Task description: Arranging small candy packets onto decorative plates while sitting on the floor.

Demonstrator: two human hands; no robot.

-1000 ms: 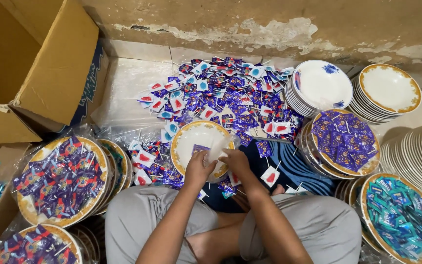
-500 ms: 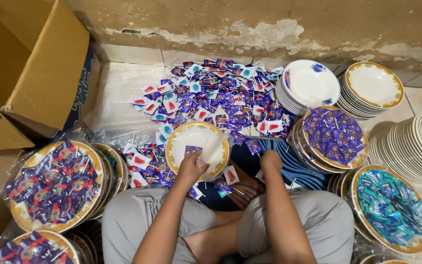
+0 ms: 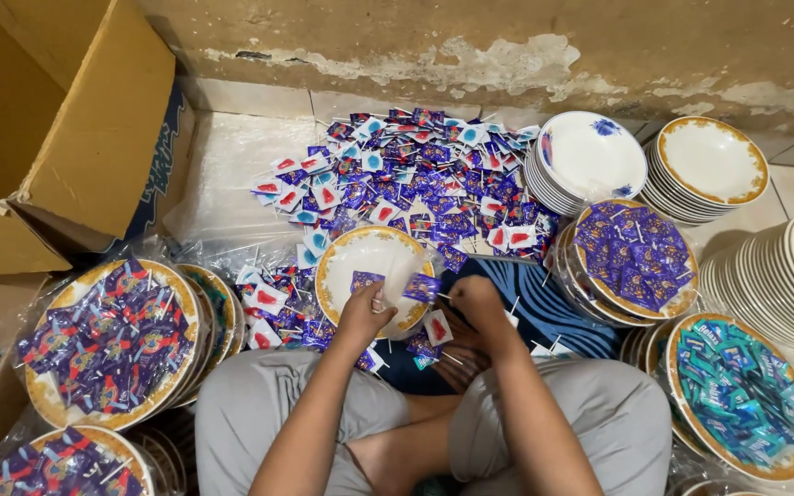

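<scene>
A gold-rimmed plate [image 3: 360,266] lies just left of the frame's centre, in front of the seated person's knees, with a couple of purple sachets [image 3: 421,287] resting on its white face. The left hand [image 3: 367,315] rests on the plate's lower edge, fingers pinched on what looks like a clear plastic wrap [image 3: 395,276] over the plate. The right hand [image 3: 473,303] sits just right of the plate's lower rim, fingers curled downward; whether it grips anything cannot be told. Small red-and-white sachets [image 3: 437,327] lie between the two hands. Beyond the plate, toward the upper centre, a loose heap of sachets [image 3: 415,174] spreads over clear plastic sheeting, mostly purple and blue squares with white ones bearing red marks along its left and lower edges. At lower left, wrapped plates [image 3: 107,342] hold purple and red sachets under film. At right, one plate carries purple sachets [image 3: 634,255], and below it another carries teal sachets [image 3: 742,395]. Stacks of empty plates [image 3: 711,165] fill the upper right, some with gold rims, one with a blue flower. An open cardboard box [image 3: 75,138] with blue printing on its side occupies the upper left.
</scene>
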